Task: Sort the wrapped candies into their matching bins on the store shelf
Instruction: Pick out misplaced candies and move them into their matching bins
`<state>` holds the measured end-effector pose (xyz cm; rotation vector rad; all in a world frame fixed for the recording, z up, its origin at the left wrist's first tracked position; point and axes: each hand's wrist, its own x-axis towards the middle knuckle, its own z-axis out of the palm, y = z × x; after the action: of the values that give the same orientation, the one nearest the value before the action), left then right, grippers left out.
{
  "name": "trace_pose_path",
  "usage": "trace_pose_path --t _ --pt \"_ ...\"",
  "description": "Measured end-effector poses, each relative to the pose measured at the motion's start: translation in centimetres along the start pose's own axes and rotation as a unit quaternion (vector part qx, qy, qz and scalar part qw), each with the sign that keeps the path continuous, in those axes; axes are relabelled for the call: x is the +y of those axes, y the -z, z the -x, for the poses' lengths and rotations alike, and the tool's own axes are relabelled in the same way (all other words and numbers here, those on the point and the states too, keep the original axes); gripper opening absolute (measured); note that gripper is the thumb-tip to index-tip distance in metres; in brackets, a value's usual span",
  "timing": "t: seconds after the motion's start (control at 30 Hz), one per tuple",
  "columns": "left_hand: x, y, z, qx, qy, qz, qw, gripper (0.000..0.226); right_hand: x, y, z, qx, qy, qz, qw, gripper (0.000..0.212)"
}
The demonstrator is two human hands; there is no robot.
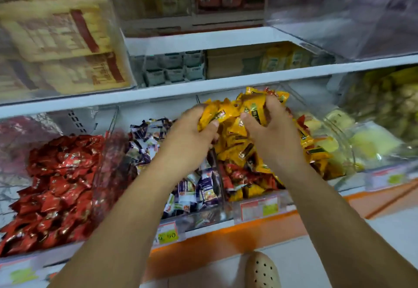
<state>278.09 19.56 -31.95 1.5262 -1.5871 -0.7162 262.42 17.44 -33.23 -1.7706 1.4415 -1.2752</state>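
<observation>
Together, left hand [192,130] and right hand [270,129] clamp curled fingers on yellow candies [229,115] at frame centre, well back from the front edge of the clear bin [287,199]; red candies [58,174] fill lower left.

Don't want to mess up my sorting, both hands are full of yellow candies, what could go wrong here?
The yellow candies bunched between your left hand and right hand look loosely held; some may spill onto the purple candies alongside. Stray red candies lying below them could get buried.
</observation>
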Motion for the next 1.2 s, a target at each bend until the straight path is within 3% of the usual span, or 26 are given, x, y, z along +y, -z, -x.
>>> trace_pose_path --t 0.07,0.13,0.2,0.27,0.33,0.5,0.67,0.8,0.93,1.07,1.2 --pt "0.3 -2.0 -2.8 0.028 -0.063 -0.143 0.987 0.013 2.0 2.0 -1.9 0.048 0.036 0.097 0.993 0.025" --pt "0.4 -4.0 -5.1 0.025 -0.105 -0.198 0.974 0.031 4.2 3.0 -3.5 0.071 0.038 0.14 0.987 0.007" --pt "0.2 -5.8 -6.7 -0.013 -0.119 -0.24 0.963 0.046 6.3 3.1 -4.8 0.059 0.035 0.2 0.977 0.033" --pt "-0.6 -7.2 -7.7 -0.09 -0.11 -0.347 0.927 0.061 7.6 2.9 -5.4 -0.013 0.021 0.284 0.958 0.064" --pt "-1.4 -7.9 -8.1 -0.156 -0.083 -0.396 0.901 0.065 8.6 2.5 -5.2 -0.091 -0.021 0.329 0.94 0.081" --pt "-1.5 -7.8 -8.0 -0.204 -0.063 -0.41 0.887 0.061 9.2 2.1 -4.4 -0.129 -0.061 0.335 0.931 0.079" --pt "0.1 -4.9 -5.9 -0.136 -0.093 -0.304 0.938 0.061 7.7 3.9 -3.8 -0.106 -0.058 0.262 0.957 0.086" --pt "-1.0 0.5 -1.3 -0.075 -0.052 -0.253 0.963 0.054 4.9 4.4 -2.6 -0.074 -0.058 0.216 0.972 0.062" --pt "-4.3 5.8 5.4 -0.034 0.017 -0.288 0.957 0.056 1.1 1.6 0.0 -0.06 0.053 0.211 0.974 0.041" --pt "-8.0 9.8 9.2 0.025 0.048 -0.297 0.953 0.06 -2.5 -3.2 3.2 -0.188 0.152 0.166 0.956 0.036" --pt "-10.1 11.5 10.7 0.043 0.086 -0.229 0.969 0.063 -3.2 -8.3 4.9 -0.351 0.143 0.168 0.91 0.038"
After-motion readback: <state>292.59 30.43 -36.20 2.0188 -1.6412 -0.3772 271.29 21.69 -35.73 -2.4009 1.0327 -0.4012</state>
